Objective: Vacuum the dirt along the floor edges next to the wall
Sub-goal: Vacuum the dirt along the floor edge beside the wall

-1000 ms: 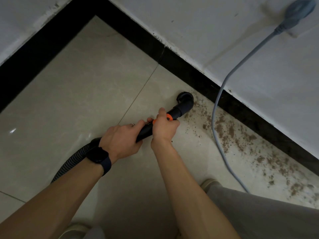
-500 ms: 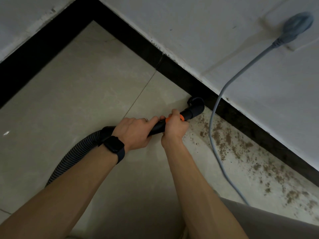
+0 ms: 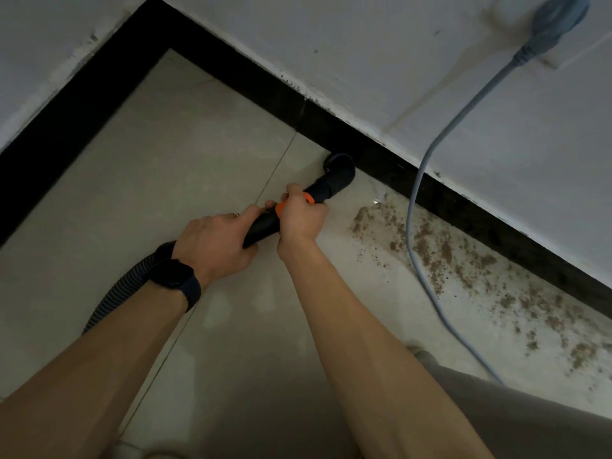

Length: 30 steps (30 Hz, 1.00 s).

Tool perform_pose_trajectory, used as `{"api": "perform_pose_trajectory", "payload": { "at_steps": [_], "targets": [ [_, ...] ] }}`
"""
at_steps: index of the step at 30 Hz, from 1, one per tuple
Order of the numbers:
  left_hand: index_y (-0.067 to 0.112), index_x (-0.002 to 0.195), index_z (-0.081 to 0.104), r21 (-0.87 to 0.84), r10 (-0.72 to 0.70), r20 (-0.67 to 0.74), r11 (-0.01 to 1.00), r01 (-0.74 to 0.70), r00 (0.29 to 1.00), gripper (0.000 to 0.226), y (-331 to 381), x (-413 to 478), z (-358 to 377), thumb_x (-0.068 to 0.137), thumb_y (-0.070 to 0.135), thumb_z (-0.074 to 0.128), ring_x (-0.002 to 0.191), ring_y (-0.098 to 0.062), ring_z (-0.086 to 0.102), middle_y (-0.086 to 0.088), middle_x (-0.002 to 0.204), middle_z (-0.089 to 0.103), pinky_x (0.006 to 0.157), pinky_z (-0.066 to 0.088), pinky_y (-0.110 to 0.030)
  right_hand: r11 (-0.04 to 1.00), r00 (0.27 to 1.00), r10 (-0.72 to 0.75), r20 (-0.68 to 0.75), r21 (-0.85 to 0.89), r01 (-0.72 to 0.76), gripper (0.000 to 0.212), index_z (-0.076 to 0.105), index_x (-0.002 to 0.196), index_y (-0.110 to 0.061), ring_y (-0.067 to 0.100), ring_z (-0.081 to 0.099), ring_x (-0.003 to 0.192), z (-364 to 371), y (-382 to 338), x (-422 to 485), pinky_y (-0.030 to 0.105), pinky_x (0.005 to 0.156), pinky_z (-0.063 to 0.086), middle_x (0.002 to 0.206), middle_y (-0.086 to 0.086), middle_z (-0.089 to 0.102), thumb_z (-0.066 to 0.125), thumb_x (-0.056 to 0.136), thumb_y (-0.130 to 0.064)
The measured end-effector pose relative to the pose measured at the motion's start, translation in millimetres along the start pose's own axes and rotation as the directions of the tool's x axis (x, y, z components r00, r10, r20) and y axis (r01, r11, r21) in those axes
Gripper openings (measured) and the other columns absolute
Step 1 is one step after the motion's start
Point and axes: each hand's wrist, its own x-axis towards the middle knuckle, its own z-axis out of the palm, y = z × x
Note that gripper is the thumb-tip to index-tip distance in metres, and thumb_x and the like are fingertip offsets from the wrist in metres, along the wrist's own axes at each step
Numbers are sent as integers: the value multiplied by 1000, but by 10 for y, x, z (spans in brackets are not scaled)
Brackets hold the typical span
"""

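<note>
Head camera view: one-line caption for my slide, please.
Left hand and right hand grip the vacuum wand, its nozzle at the baseboard, dirt beside the grey cord.

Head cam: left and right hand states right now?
Left hand: closed, gripping the black vacuum wand.
Right hand: closed, gripping the same wand at its orange collar.

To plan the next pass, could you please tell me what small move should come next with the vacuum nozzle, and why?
Probably slide the nozzle rightward along the black baseboard into the brown dirt: it sits on bare tile, the dirt begins just beyond, and the grey cable crosses it, so go gently.
</note>
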Motion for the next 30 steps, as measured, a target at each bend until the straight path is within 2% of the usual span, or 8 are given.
{"api": "perform_pose_trajectory", "payload": {
  "at_steps": [4,8,11,14,19,22,27,30],
  "targets": [
    [24,109,41,7,3,15,1000,-3,1000,30,-60,-221,2,88,37,59,61,-27,54,6,72,48,54,38,-29,988,996,57,66,140,-66,36,49,126,-5,22,68,54,-107,23,-70,36,51,58,87,14,64,63,94,-2],
    [31,101,34,-22,64,73,998,-62,995,33,-167,-662,71,84,38,61,59,-26,59,5,73,57,51,40,-28,984,994,106,7,142,-106,23,45,112,-11,18,57,43,-307,300,-286,33,47,55,78,11,55,59,96,-2],
    [32,100,38,-2,103,105,995,-104,989,33,-298,-1089,131,78,41,60,54,-25,60,6,72,60,48,44,-28,987,987,147,-57,75,-143,21,42,109,-11,16,59,43,-453,653,-576,36,53,56,80,10,57,59,97,-8],
    [31,98,43,21,115,101,993,-118,988,30,-406,-1548,179,74,46,52,46,-21,58,9,69,59,41,42,-25,983,978,181,-100,2,-182,27,41,118,-9,14,63,46,-595,996,-892,35,56,57,83,8,61,60,98,-13],
    [29,94,46,46,121,91,991,-126,988,28,-443,-2055,211,72,45,49,41,-19,56,9,65,59,40,28,-18,975,973,210,-99,-51,-216,32,40,125,-6,14,64,46,-786,1302,-1259,32,54,56,77,8,63,58,100,-13],
    [28,95,46,55,134,99,989,-140,986,32,-384,-2145,240,69,42,58,41,-21,56,8,64,59,43,23,-17,973,970,216,-113,-62,-224,28,40,121,-9,14,64,45,-914,1317,-1348,34,58,57,74,3,61,58,100,-12],
    [31,98,41,67,145,140,986,-155,980,37,-193,-2039,325,70,41,64,48,-25,60,6,69,61,44,32,-23,979,968,186,-168,-48,-196,22,40,110,-11,14,62,43,-1060,1223,-1246,38,60,57,81,8,60,59,99,-12],
    [30,97,40,76,155,114,983,-164,981,43,-67,-1887,335,70,37,73,46,-26,59,5,67,60,45,30,-23,986,969,158,-188,-16,-164,20,41,107,-10,13,60,40,-1091,1114,-1114,39,60,57,82,8,58,59,98,-11]
  ]
}}
